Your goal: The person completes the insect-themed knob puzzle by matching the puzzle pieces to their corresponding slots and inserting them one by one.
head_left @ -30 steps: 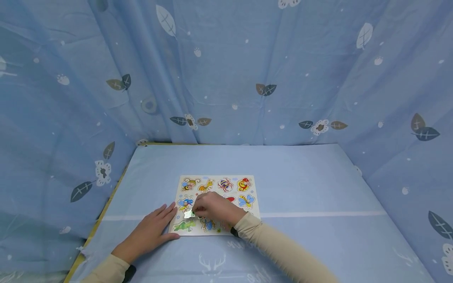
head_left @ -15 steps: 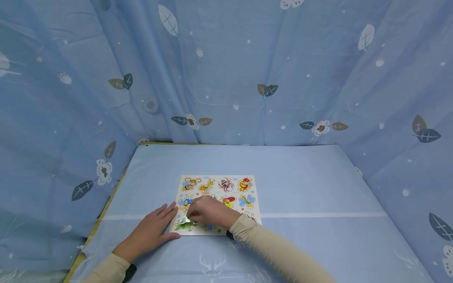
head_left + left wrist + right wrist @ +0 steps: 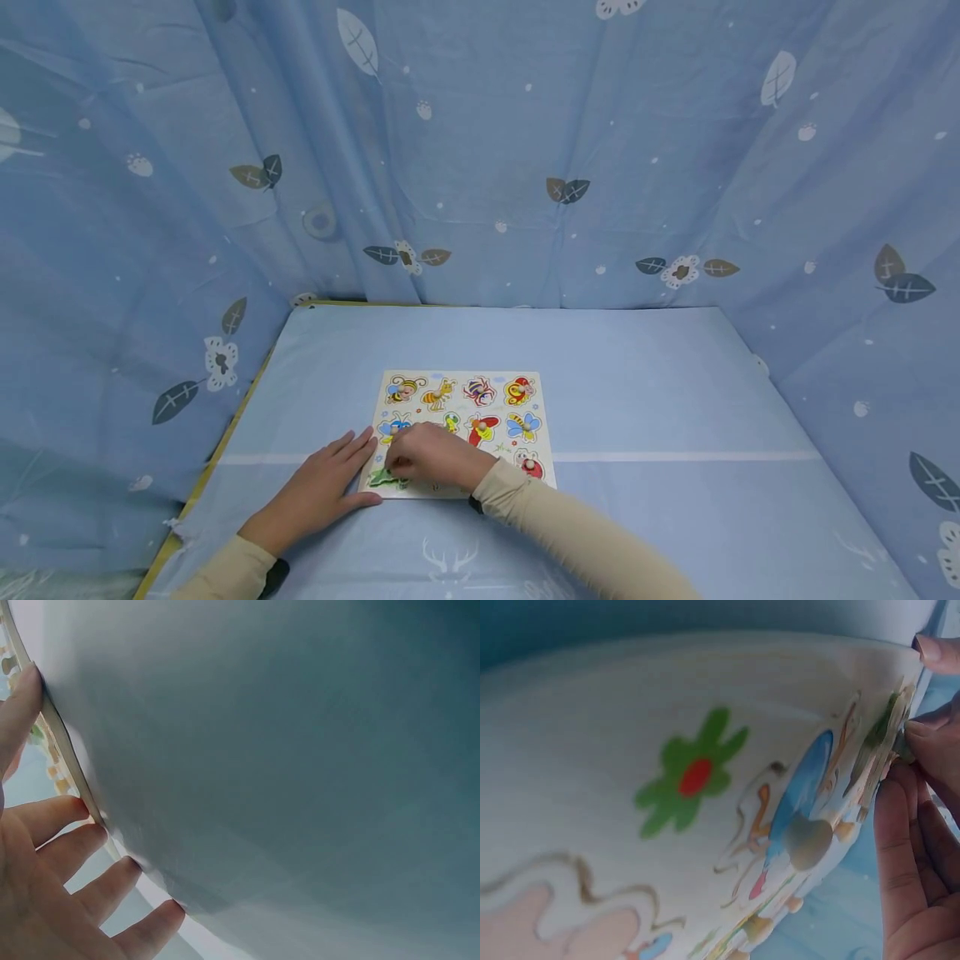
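Note:
A white peg puzzle board (image 3: 459, 380) printed with cartoon insects lies flat on the table. My right hand (image 3: 435, 454) reaches over its lower left part. In the right wrist view, thumb and fingers pinch a green puzzle piece (image 3: 885, 739) by its knob. The piece stands slightly tilted at the board's surface; whether it sits in its recess I cannot tell. My left hand (image 3: 318, 487) rests against the board's left edge with straight fingers, thumb near the lower corner. Its fingertips touch the board's edge in the left wrist view.
Several knobbed pieces sit in the board, among them a ladybird (image 3: 530, 465), a spider (image 3: 478, 390) and a blue bug (image 3: 799, 802). A pink outlined recess (image 3: 592, 930) shows near the right wrist camera. Blue cloth covers the table (image 3: 637, 375), and patterned curtains (image 3: 480, 150) surround it.
My right hand has moved left and down with the shiny-backed piece, towards the green grasshopper picture at the board's lower left. The left hand has stayed put.

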Demonstrator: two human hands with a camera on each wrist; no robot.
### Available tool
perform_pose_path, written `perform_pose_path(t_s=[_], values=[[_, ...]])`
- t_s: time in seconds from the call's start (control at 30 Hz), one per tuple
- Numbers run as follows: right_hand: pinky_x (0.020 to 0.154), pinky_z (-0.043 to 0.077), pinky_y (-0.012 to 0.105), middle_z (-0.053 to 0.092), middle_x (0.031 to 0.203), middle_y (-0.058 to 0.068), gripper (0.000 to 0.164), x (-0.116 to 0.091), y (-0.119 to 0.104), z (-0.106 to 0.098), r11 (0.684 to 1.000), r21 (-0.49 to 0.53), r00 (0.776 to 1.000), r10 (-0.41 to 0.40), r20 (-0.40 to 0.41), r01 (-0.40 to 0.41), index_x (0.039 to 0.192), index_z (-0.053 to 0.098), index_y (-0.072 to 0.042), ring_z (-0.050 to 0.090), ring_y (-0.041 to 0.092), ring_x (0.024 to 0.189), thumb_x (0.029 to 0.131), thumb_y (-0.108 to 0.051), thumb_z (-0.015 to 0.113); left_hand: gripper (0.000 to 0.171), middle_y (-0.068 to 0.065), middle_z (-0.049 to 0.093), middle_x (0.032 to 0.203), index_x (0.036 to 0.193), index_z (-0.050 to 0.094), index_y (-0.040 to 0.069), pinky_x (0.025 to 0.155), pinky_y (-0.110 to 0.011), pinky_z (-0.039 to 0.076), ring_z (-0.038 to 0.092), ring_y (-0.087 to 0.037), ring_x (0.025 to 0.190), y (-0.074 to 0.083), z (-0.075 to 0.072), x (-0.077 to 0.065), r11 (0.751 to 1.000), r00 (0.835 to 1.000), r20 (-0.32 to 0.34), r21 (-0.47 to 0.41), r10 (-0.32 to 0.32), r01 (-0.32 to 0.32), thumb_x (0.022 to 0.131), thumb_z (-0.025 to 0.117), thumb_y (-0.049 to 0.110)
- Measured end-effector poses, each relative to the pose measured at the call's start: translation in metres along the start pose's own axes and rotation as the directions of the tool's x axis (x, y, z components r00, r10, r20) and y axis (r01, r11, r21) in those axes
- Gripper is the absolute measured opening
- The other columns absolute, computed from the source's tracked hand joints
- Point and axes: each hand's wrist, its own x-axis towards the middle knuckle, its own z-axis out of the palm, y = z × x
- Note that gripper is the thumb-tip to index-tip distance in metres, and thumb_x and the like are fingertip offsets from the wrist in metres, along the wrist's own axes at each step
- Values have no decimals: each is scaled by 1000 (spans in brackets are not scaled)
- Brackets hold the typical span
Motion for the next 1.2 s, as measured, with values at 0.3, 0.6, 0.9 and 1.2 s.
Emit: perform_pose_path(t_s=[0.3,0.6,0.9,1.2], values=[[76,44,4,73,87,-15,9,2,-2,4,1000,4,1000,5,1,-5,96,81,-21,56,-9,78,97,-16,74,91,-10,46,163,155,49,7,115,-59,44,46,-43,146,-1,0,0,1000,1000,-3,-14,5,-5,88,67,67],[70,41,5,71,85,-17,8,4,-3,6,999,-44,1000,1,14,-1,95,81,-22,53,-6,76,96,-18,75,90,-12,46,162,154,50,6,114,-59,45,47,-44,145,-3,1,0,1000,999,-17,-9,27,-27,89,68,66],[68,42,6,71,84,-16,8,6,-6,1,997,-29,995,68,67,-66,96,82,-22,53,-6,73,95,-17,76,91,-12,46,162,154,49,6,114,-60,44,46,-45,146,-1,0,1,999,1000,-9,-23,22,-22,89,68,66],[70,44,6,73,84,-16,7,9,-5,2,996,15,990,90,113,-92,98,83,-21,54,-7,75,94,-19,79,90,-11,46,162,154,49,7,114,-60,45,46,-44,146,-2,0,0,1000,1000,-15,-14,21,-21,89,68,66]])
